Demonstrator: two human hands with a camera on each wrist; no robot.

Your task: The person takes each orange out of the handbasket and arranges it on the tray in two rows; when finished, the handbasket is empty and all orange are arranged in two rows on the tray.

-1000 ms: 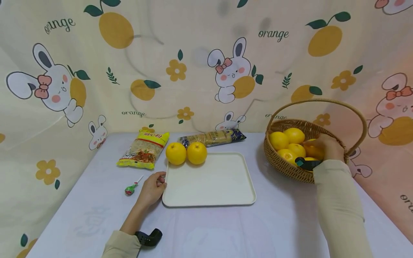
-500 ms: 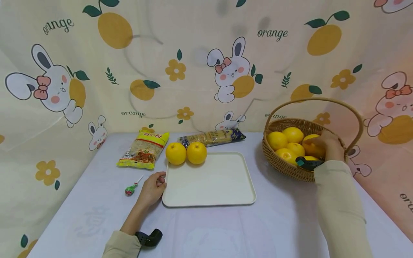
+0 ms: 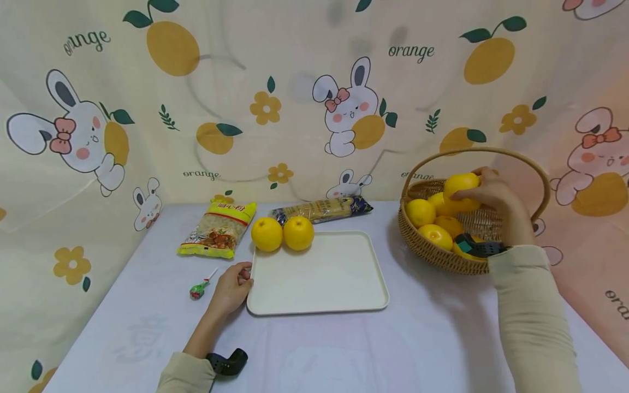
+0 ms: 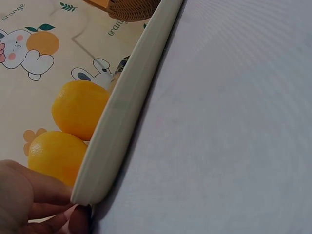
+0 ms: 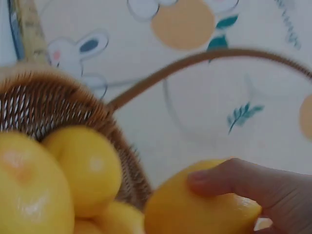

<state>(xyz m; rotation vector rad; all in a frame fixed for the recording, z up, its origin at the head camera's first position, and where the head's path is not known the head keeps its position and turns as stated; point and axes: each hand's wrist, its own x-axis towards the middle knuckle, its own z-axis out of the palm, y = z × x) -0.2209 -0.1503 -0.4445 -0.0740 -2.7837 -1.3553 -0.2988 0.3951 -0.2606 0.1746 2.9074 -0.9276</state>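
Observation:
My right hand (image 3: 498,199) grips an orange (image 3: 460,185) just above the wicker basket (image 3: 432,261). In the right wrist view the thumb lies over that orange (image 5: 187,207); the fingers on its far side are mostly hidden. Several more yellow oranges (image 3: 435,237) fill the basket's left part. My left hand (image 3: 233,286) pinches the left edge of a white rectangular tray (image 3: 321,278), and the left wrist view has its fingertips at the rim of the tray (image 4: 124,114). Two oranges (image 3: 282,234) sit side by side at the tray's back left corner.
A yellow food bag (image 3: 218,228) lies left of the tray, with a green-wrapped lollipop (image 3: 198,289) in front. Behind the tray is a long clear packet (image 3: 321,210), apparently dry noodles. The basket's tall handle (image 3: 533,158) arches over its opening.
My right hand has risen from inside the basket with an orange in its grip. The head view has shifted slightly. My left hand and the tray stay put.

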